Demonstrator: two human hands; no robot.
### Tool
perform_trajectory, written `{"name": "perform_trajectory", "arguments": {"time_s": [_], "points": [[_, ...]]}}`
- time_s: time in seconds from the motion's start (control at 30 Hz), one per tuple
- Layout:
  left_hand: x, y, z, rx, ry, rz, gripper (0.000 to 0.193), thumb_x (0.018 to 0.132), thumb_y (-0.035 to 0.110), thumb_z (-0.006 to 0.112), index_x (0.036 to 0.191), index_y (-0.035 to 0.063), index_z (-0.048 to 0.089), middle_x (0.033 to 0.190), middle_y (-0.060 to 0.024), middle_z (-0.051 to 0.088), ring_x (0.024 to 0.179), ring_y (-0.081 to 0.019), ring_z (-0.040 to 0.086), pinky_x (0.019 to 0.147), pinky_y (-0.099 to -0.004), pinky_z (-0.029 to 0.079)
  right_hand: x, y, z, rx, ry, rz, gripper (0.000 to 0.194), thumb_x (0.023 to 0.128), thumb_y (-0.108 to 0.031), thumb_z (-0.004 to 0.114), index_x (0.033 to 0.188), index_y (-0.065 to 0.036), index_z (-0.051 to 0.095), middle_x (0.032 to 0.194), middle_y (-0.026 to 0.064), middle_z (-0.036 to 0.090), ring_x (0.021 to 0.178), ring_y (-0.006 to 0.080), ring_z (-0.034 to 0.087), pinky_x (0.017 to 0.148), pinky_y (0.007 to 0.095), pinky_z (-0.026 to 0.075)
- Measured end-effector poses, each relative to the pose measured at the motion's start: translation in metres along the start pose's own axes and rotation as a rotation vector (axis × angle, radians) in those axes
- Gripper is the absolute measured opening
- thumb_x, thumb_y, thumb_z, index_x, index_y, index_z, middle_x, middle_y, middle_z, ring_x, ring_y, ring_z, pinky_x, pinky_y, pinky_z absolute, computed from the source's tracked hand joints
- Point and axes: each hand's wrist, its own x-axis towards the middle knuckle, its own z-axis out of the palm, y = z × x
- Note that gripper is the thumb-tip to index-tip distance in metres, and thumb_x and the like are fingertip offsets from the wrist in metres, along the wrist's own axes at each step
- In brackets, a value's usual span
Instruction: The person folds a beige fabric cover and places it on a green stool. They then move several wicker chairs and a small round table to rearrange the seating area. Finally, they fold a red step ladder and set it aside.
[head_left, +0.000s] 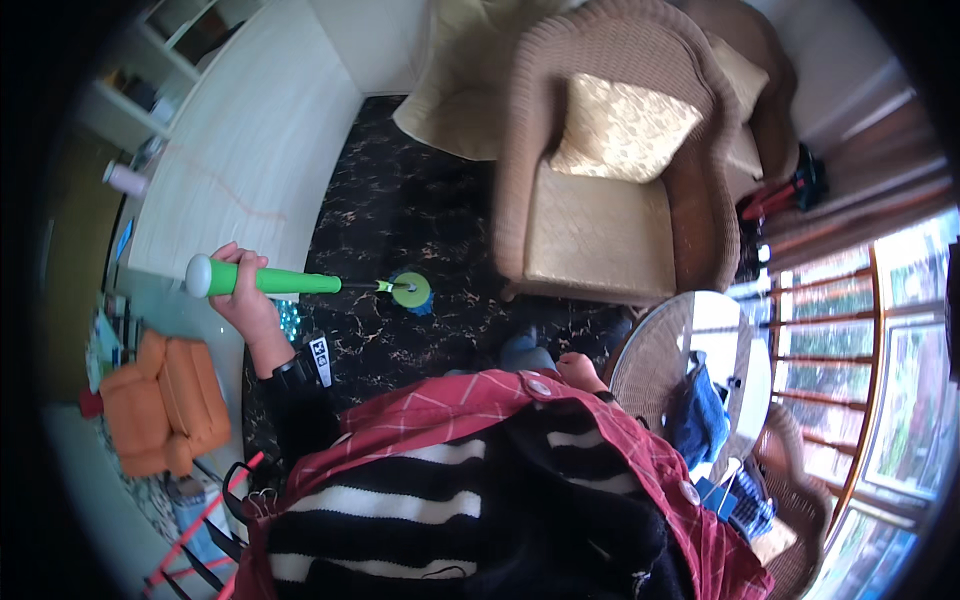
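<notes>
My left hand (244, 296) is wrapped around the green handle (296, 281) of a spin mop, near its pale rounded end. From there the pole runs down to a round green mop head (412, 290) with blue fringe on the black marbled floor. My right hand (579, 370) is by my waist, beside the round table, its fingers curled; nothing shows in it. A red plaid garment with large buttons covers part of my striped top.
A wicker armchair (600, 232) with a patterned cushion (626, 127) stands ahead. To the right is a round glass-topped wicker table (652, 360) with blue cloth (701, 420). A pale panel (247, 150) and an orange armchair (165, 405) are at left. Wooden rails (874, 360) line the window.
</notes>
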Motion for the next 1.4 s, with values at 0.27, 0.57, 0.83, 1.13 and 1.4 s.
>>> {"name": "perform_trajectory", "arguments": {"time_s": [0.27,0.57,0.83,1.13,1.4], "points": [[0.006,0.065,-0.046,-0.104,0.165,0.231,0.029,0.071,-0.006,0.058,0.100,-0.0074,0.054,0.070,-0.0088,0.056,0.060,-0.0171,0.056,0.060,-0.0269,0.045,-0.006,0.014,-0.033,0.484,-0.111,-0.065,0.018,0.082,-0.010,0.055,0.068,-0.002,0.062,0.058,0.0028,0.055,0.050,0.0140,0.056,0.046,0.0292,0.046],[0.035,0.139,-0.035,0.187,0.297,0.455,0.025,0.073,-0.001,0.062,0.096,-0.0065,0.058,0.077,-0.0112,0.062,0.064,-0.0176,0.059,0.065,-0.0260,0.048,0.019,0.033,-0.062,0.512,-0.060,0.133,0.009,0.082,-0.009,0.057,0.078,-0.003,0.062,0.062,0.0042,0.056,0.051,0.0152,0.058,0.044,0.0282,0.045],[0.083,0.144,-0.057,0.330,0.632,0.490,0.027,0.072,0.000,0.068,0.096,-0.0104,0.061,0.081,-0.0159,0.064,0.066,-0.0203,0.063,0.057,-0.0288,0.052,0.075,-0.011,-0.047,0.280,-0.122,0.121,0.019,0.081,-0.016,0.053,0.072,-0.003,0.065,0.058,0.0085,0.062,0.051,0.0181,0.061,0.049,0.0311,0.049],[0.181,0.012,-0.121,0.357,0.501,0.349,0.030,0.073,-0.003,0.065,0.104,-0.0045,0.061,0.086,-0.0120,0.063,0.068,-0.0163,0.060,0.059,-0.0259,0.048,0.218,-0.234,0.003,0.085,-0.179,-0.194,0.024,0.080,-0.018,0.058,0.097,-0.003,0.067,0.071,0.0124,0.066,0.063,0.0190,0.065,0.061,0.0322,0.052],[0.239,-0.092,-0.143,0.234,0.349,0.055,0.025,0.077,-0.009,0.057,0.100,-0.0013,0.055,0.081,-0.0063,0.056,0.064,-0.0144,0.054,0.060,-0.0264,0.047,0.369,-0.341,0.032,0.424,-0.402,0.029,0.015,0.081,-0.013,0.061,0.089,-0.001,0.065,0.065,0.0075,0.060,0.057,0.0170,0.062,0.050,0.0296,0.050]]}}
